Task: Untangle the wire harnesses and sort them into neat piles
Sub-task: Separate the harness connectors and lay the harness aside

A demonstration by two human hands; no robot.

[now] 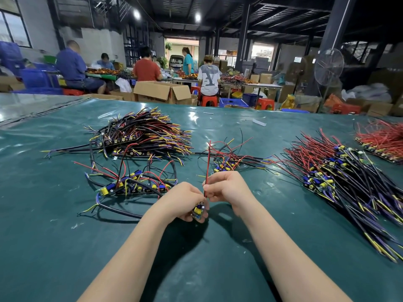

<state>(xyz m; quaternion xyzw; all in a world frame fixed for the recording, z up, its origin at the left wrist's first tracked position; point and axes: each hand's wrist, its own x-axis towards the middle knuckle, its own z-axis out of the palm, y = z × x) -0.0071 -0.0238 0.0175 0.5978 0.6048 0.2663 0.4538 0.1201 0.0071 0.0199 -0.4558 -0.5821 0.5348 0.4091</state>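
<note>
My left hand [185, 200] grips a small circuit board [198, 210] with blue and yellow parts, low in the middle of the view. Its red and black wire pair [207, 168] runs straight up from the board, and my right hand [226, 187] pinches that pair just above it. Behind my hands lies a small tangled harness bunch [229, 160]. A loose row of boards with wires [135, 184] sits to the left. A large sorted pile [141, 136] lies at the back left, and another long pile [340, 177] stretches along the right.
The green table cover [65, 236] spreads under everything. A red-wired pile [381, 142] lies at the far right edge. A small white scrap [259, 122] rests near the far edge. Beyond the table are cardboard boxes [161, 91], seated people and a standing fan [328, 66].
</note>
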